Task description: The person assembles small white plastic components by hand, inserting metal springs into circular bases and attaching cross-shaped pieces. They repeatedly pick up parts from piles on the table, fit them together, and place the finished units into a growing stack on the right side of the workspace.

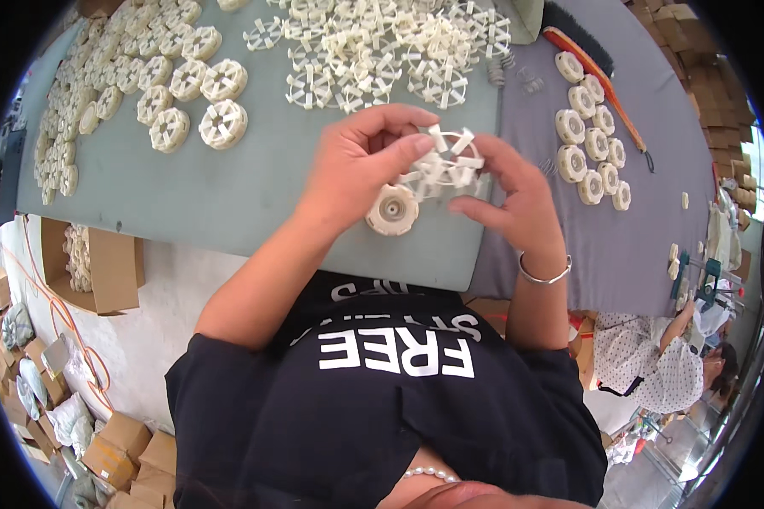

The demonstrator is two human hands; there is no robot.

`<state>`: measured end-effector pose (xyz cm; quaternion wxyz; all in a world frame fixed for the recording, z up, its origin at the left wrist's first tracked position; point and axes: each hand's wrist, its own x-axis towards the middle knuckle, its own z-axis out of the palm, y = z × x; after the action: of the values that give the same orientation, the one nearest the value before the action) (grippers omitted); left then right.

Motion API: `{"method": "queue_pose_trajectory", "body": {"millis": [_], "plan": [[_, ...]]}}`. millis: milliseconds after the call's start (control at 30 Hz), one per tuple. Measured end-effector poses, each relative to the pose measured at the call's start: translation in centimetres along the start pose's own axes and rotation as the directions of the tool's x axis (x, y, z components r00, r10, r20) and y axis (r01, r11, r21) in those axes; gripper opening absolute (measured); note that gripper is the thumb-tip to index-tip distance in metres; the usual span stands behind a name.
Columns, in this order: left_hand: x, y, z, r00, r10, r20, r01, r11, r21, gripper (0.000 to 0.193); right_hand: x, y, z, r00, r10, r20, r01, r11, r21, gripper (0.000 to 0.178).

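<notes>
Above the near part of the table, my left hand (356, 161) pinches a white plastic ring with clip-like tabs (457, 151) between thumb and fingers. My right hand (518, 191) curves around the ring's right side, its fingers bent against it and its thumb lower down. More white tabs show just under the ring; whether they belong to a second ring I cannot tell. Close below the left hand, a round cream plastic cap (393, 210) with a notched rim and a hole at its centre lies on the table.
A heap of white clip rings (382, 47) lies at the back. Many assembled round caps (223, 124) cover the left side. On grey cloth at right sit several round caps (570, 127), loose springs (530, 81) and an orange-handled brush (607, 89). A carton (115, 276) stands lower left; another person (649, 360) is at lower right.
</notes>
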<state>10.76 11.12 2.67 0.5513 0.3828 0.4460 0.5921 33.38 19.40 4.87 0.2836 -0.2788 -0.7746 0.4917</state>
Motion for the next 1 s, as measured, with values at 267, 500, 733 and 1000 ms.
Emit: {"method": "queue_pose_trajectory", "body": {"millis": [267,500,733,1000], "plan": [[3.6,-0.4,-0.6,0.968,-0.083,0.238,0.087,0.996,-0.009,0.023,0.9,1.3,-1.2,0.999,0.030,-0.045,-0.034,0.995,-0.090,0.044],[4.4,-0.8,-0.5,0.958,-0.166,0.234,0.222,0.944,-0.243,0.016,1.5,-0.5,0.7,0.983,-0.125,-0.136,0.057,0.904,-0.424,0.036],[4.0,-0.2,-1.0,0.920,-0.261,0.291,0.367,0.835,-0.410,0.016,1.5,1.8,1.8,0.953,-0.088,-0.290,0.161,0.957,0.239,0.028],[4.1,0.2,-1.2,0.984,-0.053,0.171,0.082,0.983,-0.166,0.017,1.8,1.5,0.0,0.976,0.178,-0.128,-0.176,0.984,0.024,0.012]]}}
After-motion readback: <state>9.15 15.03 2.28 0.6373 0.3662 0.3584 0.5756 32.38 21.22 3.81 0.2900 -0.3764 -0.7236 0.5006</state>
